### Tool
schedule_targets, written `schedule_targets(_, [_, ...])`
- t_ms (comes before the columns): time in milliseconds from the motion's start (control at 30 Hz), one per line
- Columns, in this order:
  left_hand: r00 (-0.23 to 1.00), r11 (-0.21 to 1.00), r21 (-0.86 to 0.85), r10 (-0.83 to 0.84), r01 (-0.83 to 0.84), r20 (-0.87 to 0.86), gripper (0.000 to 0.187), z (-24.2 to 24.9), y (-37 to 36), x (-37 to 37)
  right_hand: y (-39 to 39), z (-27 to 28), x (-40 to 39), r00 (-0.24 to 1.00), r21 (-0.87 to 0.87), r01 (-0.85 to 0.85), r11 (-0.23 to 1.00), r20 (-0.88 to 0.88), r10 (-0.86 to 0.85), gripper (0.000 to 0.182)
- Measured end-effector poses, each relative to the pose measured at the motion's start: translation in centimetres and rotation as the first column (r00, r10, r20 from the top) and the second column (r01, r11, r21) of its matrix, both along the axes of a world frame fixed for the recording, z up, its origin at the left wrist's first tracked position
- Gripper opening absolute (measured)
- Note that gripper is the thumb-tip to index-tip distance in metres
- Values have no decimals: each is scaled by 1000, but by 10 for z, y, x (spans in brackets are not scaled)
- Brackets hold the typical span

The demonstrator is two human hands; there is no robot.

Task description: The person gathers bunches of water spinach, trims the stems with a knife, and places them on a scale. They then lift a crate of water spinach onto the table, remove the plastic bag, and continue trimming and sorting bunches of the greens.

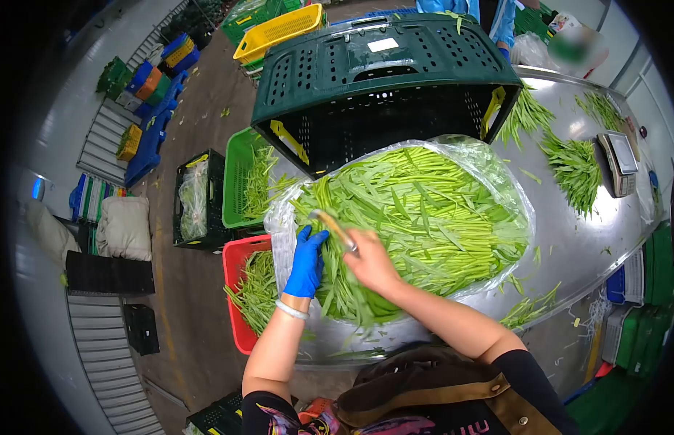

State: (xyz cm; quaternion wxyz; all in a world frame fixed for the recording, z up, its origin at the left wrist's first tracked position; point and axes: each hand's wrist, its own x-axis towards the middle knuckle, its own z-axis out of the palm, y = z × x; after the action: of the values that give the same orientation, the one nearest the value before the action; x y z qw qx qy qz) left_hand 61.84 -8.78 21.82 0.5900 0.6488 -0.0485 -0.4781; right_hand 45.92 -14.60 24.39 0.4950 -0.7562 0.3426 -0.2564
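Observation:
A big heap of long-stemmed leafy greens (424, 210), like water spinach, lies on a clear plastic bag (522, 196) on the steel table. My left hand (306, 262), in a blue glove, is closed on leafy stems at the heap's left edge. Just right of it, my bare right hand (370, 262) grips a small tool with a tan, curved body (333, 228), slightly blurred; it looks like a small sickle or hooked knife. Its tip is over the stems near my left fingertips. Loose leaves hang below both hands toward the table's near edge.
A dark green crate (380, 54) lies on its side behind the heap, opening toward me. Left of the table stand a red basket (239, 319) and a green basket (232, 181), both holding greens. At right are bunches (573, 167) and a scale (618, 163). Another person's blue sleeve (502, 25) shows behind.

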Motion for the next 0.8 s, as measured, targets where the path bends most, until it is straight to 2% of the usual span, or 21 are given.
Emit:
schedule_targets(33, [1000,998,57,7,-7,-13,50,11,-2,-7,-3,-8,-1,993,-149,117,982,32,-114,45])
schedule_targets(67, [997,997,57,60,-58,-41,53,14,-5,-11,-5,-19,0,994,-36,102,994,-35,-103,47])
schedule_targets(167, [973,985,-138,-132,107,-190,48,-30,-2,15,8,-15,11,990,383,-77,921,-84,118,50])
schedule_targets(200, [973,985,-171,-73,36,-220,43,-64,6,33,25,-18,17,994,197,-74,978,-70,89,52])
schedule_targets(233, [969,982,-188,-81,36,-233,44,-12,7,12,42,-13,19,996,7,-68,998,-53,69,54])
schedule_targets(267, [977,943,-257,-208,214,48,44,-13,23,18,52,-10,18,983,13,-185,983,2,185,53])
schedule_targets(300, [894,877,-274,-299,395,333,44,-14,40,26,64,-5,16,963,-69,-256,964,65,261,52])
schedule_targets(367, [993,984,-136,-112,115,30,43,1,63,37,86,15,2,915,-95,-307,947,244,321,49])
schedule_targets(433, [992,958,-257,120,-128,-45,40,48,92,14,96,36,-19,863,-55,-404,913,309,400,47])
schedule_targets(467, [988,944,-294,154,-150,-11,41,55,115,11,102,43,-28,833,-36,-454,890,339,438,47])
schedule_targets(533, [958,905,-343,284,-253,41,44,89,145,-15,113,49,-37,850,21,-427,904,351,393,46])
schedule_targets(633, [942,902,-414,238,-124,235,46,95,191,-33,125,67,-37,880,136,-346,928,391,271,46])
schedule_targets(700, [925,982,-189,63,10,375,47,110,209,-54,129,78,-33,880,173,-268,948,445,167,48])
schedule_targets(733, [886,995,-32,-73,99,459,45,117,212,-63,124,88,-35,899,360,-360,861,381,216,58])
schedule_targets(800, [847,985,-45,-119,166,518,44,98,221,-77,124,107,-41,918,481,-309,820,376,126,59])
